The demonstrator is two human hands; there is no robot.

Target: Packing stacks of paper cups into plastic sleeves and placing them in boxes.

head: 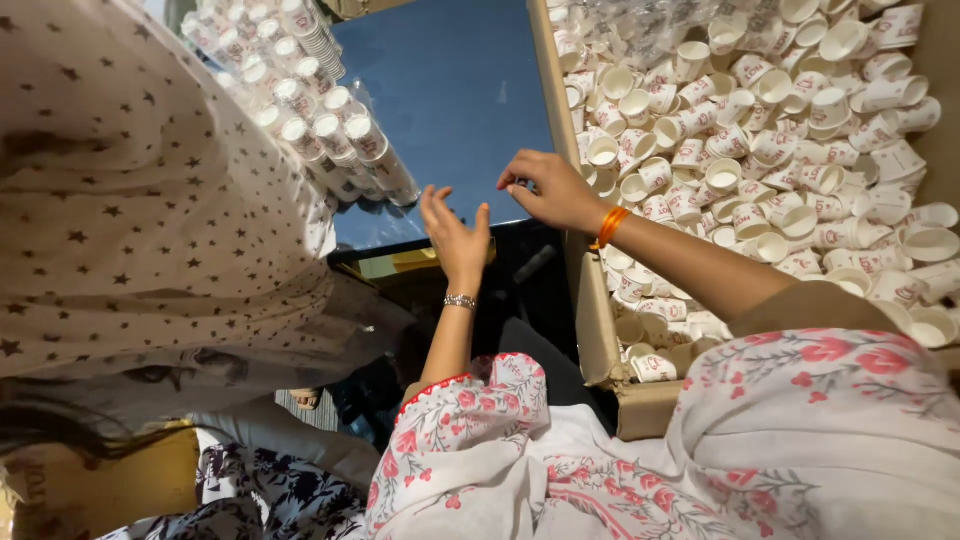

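My left hand (455, 232) is raised with the palm turned away from me, its fingers spread a little and holding nothing; a silver metal bracelet (460, 301) sits on that wrist. My right hand (548, 190) hovers just beside it, over the near left edge of the big brown cardboard box (590, 300). Its thumb and forefinger are pinched together, though I cannot tell whether anything small is caught between them. An orange thread band (608, 227) circles that wrist.

The box is heaped with loose small white paper cups with red flower prints (770, 150), lying every way, some nested, right up to the left wall my right hand hangs over.

Beyond my hands is a dark blue flat surface (450, 90). At its far left edge lie stacked sleeves of the same cups in clear plastic wrap (320, 110). Close on my left, a person in a cream cloth dotted with small dark stars (130, 200) leans in.
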